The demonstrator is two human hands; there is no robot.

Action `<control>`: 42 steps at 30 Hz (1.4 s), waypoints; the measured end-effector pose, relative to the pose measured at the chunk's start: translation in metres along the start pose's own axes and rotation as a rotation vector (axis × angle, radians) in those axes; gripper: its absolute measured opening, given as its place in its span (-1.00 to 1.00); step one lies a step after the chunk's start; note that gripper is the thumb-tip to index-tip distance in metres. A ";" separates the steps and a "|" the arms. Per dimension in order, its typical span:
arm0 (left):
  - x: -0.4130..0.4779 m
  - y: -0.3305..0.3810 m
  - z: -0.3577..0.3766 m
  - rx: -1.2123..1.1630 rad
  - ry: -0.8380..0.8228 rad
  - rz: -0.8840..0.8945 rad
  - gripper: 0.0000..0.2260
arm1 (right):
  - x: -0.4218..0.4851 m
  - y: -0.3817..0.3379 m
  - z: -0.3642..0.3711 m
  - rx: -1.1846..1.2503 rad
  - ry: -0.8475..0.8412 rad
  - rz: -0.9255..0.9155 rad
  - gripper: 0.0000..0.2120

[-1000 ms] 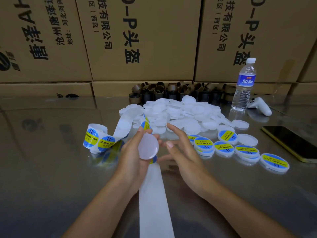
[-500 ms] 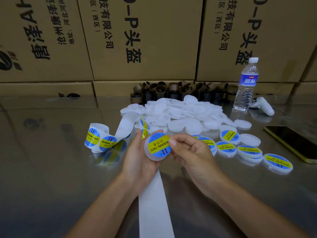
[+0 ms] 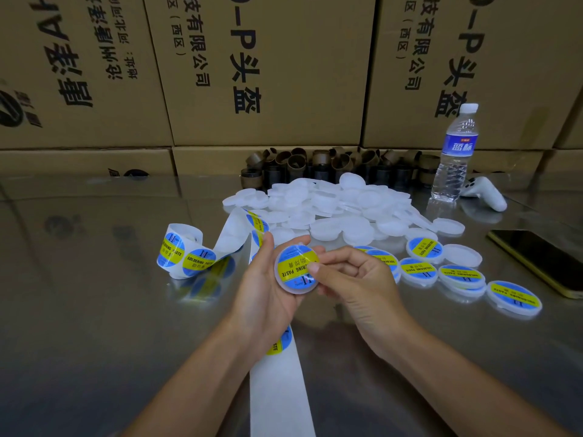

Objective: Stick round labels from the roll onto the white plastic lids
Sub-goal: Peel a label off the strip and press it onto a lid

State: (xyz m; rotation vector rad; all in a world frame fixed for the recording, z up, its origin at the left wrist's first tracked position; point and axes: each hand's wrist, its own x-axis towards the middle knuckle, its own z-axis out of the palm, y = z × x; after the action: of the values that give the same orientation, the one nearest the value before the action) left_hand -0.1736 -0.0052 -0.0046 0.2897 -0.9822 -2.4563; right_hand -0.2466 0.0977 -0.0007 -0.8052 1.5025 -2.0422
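Left hand (image 3: 268, 288) grips one lid (image 3: 293, 291) at frame centre, fingers curled round its left rim, thumb at its 12 o'clock edge. Right hand (image 3: 356, 279) is narrow: one fingertip presses the round label (image 3: 295, 263) at its 3 o'clock edge, other fingers curled in; can't tell if they reach behind the lid. The label is blue with a yellow band, "SOLDERING PASTE". Label roll (image 3: 181, 250) sits at 9 o'clock on the table (image 3: 94, 310), same print; its backing strip (image 3: 277, 389) runs under the hands to 6 o'clock. Blank lid pile (image 3: 331, 209) is at 12 to 1 o'clock, labelled lids (image 3: 460, 275) in a row at 3. Capped water bottle (image 3: 454, 152), blue label, stands at 1 o'clock. Cartons (image 3: 268, 67) behind read "头盔".
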 end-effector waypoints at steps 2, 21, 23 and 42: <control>0.000 0.000 0.000 0.015 0.003 0.000 -0.54 | 0.000 0.001 0.000 -0.005 0.011 -0.004 -0.85; -0.005 -0.005 0.004 0.200 -0.071 0.138 -0.69 | 0.001 0.002 0.000 -0.009 0.013 -0.028 -0.82; -0.006 -0.007 0.003 0.218 -0.064 0.151 -0.74 | 0.000 0.001 0.000 -0.015 0.016 -0.031 -0.82; -0.006 -0.011 0.004 0.275 -0.095 0.183 -0.70 | -0.001 0.006 -0.005 -0.740 0.124 -0.414 -0.77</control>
State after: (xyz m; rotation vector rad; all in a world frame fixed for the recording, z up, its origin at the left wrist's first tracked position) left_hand -0.1742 0.0070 -0.0089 0.1656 -1.3284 -2.1876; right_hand -0.2491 0.0999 -0.0074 -1.3768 2.3764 -1.8011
